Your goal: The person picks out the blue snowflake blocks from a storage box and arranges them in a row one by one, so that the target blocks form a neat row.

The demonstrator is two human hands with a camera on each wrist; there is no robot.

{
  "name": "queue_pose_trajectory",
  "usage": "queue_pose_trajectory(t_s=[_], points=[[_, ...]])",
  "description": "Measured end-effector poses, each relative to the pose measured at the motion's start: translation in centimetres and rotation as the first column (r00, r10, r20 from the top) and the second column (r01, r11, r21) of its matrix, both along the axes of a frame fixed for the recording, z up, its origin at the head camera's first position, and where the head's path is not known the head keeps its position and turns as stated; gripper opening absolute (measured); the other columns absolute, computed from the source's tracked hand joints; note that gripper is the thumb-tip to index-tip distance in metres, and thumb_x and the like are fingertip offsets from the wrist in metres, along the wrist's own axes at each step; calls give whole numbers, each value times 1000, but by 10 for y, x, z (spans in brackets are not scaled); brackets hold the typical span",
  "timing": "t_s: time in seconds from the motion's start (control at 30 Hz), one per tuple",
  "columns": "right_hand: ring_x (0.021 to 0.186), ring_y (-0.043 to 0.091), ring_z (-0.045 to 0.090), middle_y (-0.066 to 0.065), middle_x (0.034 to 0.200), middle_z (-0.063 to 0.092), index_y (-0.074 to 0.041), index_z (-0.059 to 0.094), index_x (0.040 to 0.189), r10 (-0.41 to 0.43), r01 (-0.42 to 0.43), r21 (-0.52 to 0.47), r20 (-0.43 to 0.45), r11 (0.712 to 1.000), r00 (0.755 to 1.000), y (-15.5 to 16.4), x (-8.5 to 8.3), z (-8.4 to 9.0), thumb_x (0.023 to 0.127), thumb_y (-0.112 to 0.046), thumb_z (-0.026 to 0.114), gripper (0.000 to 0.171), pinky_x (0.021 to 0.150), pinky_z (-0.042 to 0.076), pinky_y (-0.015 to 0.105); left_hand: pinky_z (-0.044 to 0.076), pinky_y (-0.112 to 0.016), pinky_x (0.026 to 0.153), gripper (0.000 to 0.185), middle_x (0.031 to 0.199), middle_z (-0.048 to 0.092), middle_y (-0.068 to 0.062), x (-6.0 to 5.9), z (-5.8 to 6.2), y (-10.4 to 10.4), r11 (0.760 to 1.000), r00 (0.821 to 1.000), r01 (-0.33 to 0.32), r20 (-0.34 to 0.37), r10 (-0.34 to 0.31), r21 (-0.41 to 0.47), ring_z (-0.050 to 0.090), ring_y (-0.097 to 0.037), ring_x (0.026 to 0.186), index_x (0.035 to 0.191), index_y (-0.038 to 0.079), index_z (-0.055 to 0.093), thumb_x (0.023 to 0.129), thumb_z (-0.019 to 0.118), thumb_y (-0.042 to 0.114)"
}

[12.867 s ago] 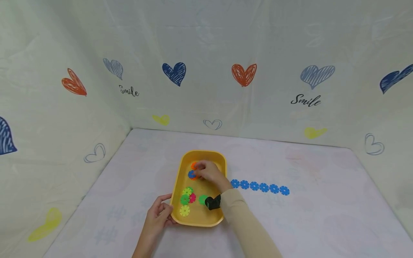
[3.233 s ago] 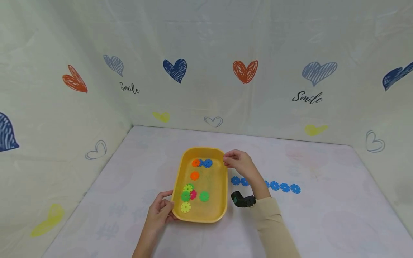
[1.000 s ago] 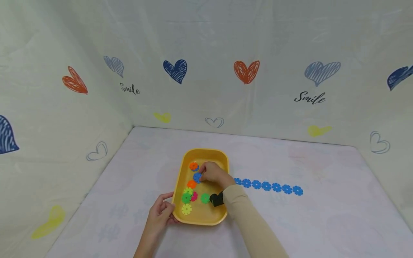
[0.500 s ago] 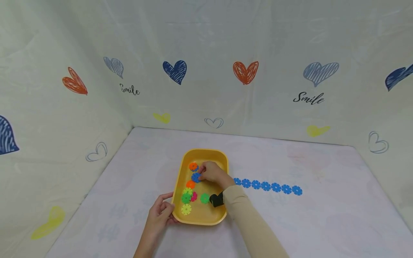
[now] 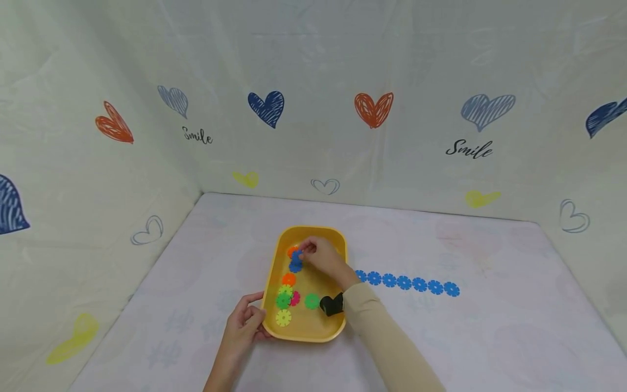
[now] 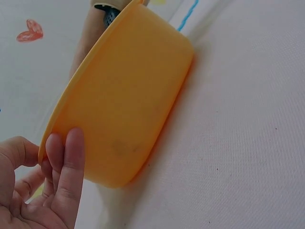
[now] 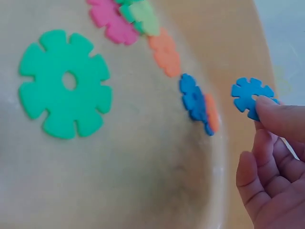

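Observation:
A yellow tray (image 5: 336, 256) lies on the table with several flat gear-shaped discs in it: orange, green, pink, yellow and blue. My right hand (image 5: 320, 257) reaches into the tray's far half and pinches a blue disc (image 7: 250, 95) between thumb and fingers, just above the floor. A second blue disc (image 7: 193, 98) lies below it, overlapping an orange one (image 7: 212, 113). My left hand (image 5: 243, 322) holds the tray's near left rim (image 6: 71, 102), thumb inside and fingers on the outer wall.
A row of several blue discs (image 5: 405, 283) lies on the table right of the tray. A large green disc (image 7: 64, 83) sits alone in the tray's near part. Cloth walls with printed hearts close in the table at the back and both sides.
The right hand came back from the blue row into the tray, took hold of a blue disc and lifted it slightly toward the far end. The left hand stayed on the rim.

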State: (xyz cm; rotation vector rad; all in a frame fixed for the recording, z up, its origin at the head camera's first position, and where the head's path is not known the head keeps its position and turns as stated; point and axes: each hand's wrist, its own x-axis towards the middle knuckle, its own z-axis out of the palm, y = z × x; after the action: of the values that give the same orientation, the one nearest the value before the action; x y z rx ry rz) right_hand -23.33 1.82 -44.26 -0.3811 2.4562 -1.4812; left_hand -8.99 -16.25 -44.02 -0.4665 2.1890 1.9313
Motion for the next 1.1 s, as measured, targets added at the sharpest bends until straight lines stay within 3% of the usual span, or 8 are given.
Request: queue_pose_trajectory(t_s=[0.17,0.53,0.63,0.87,1.1], points=[[72,14,52,8,84,60,-5,62,93,-57,54,-67,-38,996,998,7,3,10,84,-8,60,9,66,47,20,54,-28,56,42,73,51,-5,0,-1,0,1000,1000,10,-5,-10,-1,58,-18,57,131,7,40,89,46,8],[71,13,54,7,84,62,-6,62,93,-150,141,-115,-72,983,986,37,23,40,82,-13,65,13,66,49,21,54,-26,56,42,73,50,-3,0,0,0,1000,1000,8,6,-8,-28,58,-17,58,131,8,40,90,47,9],[71,16,55,9,84,62,-5,61,93,-168,160,-114,-66,981,984,48,27,44,82,-14,64,14,65,49,21,53,-25,55,41,73,50,-3,1,0,0,999,1000,8,0,-8,-36,58,-17,57,130,8,41,90,48,9],[72,24,56,9,81,61,-4,59,94,-239,234,-118,-25,965,971,74,39,48,83,-13,63,15,66,52,28,56,-30,58,41,73,49,-6,0,-3,-1,999,1000,4,-25,-3,50,58,-17,56,129,7,41,89,47,5],[75,21,57,9,85,61,-5,58,97,-292,291,-74,-7,954,956,98,50,43,85,-16,61,17,72,53,32,55,-27,57,41,74,50,-4,0,-4,-2,1000,1000,11,-27,-11,20,58,-16,58,130,7,40,90,48,7]])
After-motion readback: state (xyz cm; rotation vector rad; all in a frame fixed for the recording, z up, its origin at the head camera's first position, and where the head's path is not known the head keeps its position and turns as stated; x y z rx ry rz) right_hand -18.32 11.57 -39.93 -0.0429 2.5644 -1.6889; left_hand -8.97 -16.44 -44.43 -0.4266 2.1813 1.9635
